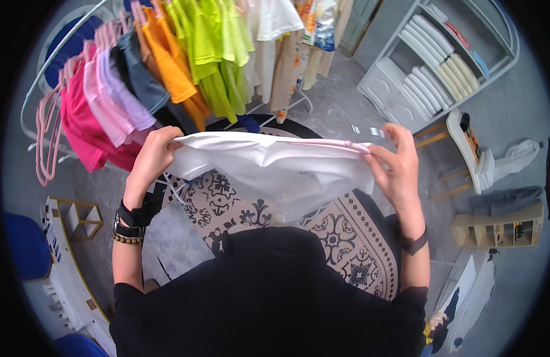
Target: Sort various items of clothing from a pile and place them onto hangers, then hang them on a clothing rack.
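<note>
A white garment point(275, 160) is stretched sideways in front of me, its lower part hanging loose above the rug. At its left end my left hand point(153, 154) pinches the upper edge between thumb and fingers. My right hand point(397, 163) grips the right end with thumb and forefinger, the other fingers lifted. Along the right half of the upper edge runs a pinkish strip; I cannot tell if it is a hanger or trim. Small pale blurred pieces point(375, 132) show beside my right fingers. The garment's exact kind cannot be made out.
Ahead to the left, a clothes rack holds colourful shirts point(206, 47) and bare pink hangers point(47, 137). A patterned rug point(334, 238) lies below. Folded clothes point(429, 41) fill a shelf unit at far right, near a chair point(462, 143) and a low wooden shelf point(498, 226).
</note>
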Demonstrator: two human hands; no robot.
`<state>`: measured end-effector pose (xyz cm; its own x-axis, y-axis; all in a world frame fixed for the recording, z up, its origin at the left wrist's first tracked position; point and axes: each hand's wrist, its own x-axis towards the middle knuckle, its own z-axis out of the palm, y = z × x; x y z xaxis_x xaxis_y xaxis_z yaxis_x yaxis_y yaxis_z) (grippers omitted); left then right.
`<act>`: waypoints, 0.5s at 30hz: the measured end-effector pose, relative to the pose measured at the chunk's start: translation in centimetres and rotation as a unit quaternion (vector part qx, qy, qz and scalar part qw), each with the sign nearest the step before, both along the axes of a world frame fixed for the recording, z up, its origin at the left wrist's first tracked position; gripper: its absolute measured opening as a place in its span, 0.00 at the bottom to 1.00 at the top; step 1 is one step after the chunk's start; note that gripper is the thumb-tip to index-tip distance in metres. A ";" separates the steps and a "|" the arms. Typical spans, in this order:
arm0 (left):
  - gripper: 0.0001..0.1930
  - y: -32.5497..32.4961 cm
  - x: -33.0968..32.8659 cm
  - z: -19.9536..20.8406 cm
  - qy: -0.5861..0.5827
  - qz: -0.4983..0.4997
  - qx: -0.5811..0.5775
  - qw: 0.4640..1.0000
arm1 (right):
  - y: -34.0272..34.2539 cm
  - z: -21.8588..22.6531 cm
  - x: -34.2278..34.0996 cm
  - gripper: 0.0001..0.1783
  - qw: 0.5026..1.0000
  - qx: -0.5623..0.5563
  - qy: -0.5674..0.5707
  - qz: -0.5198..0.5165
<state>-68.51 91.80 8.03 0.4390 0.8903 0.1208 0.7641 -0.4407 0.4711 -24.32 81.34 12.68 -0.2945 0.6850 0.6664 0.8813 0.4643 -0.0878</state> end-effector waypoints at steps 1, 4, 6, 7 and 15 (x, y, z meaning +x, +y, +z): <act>0.14 0.6 1.1 -0.3 0.002 -0.008 -0.003 1.000 | 0.3 -0.7 1.0 0.06 0.999 -0.032 -0.004 0.000; 0.30 2.2 6.9 1.0 0.005 -0.094 0.035 0.995 | 2.3 -2.4 2.0 0.06 0.964 -0.165 0.202 0.049; 0.33 2.5 12.0 2.4 -0.064 -0.150 0.039 0.986 | 3.7 -3.1 2.5 0.08 0.964 -0.182 0.185 0.057; 0.34 2.8 14.6 2.7 -0.083 -0.183 0.044 0.979 | 4.1 -3.1 2.4 0.08 0.960 -0.194 0.192 0.060; 0.10 10.3 21.0 -0.4 -0.126 -0.278 0.217 0.927 | 5.9 -3.0 4.7 0.20 0.918 -0.326 0.213 0.079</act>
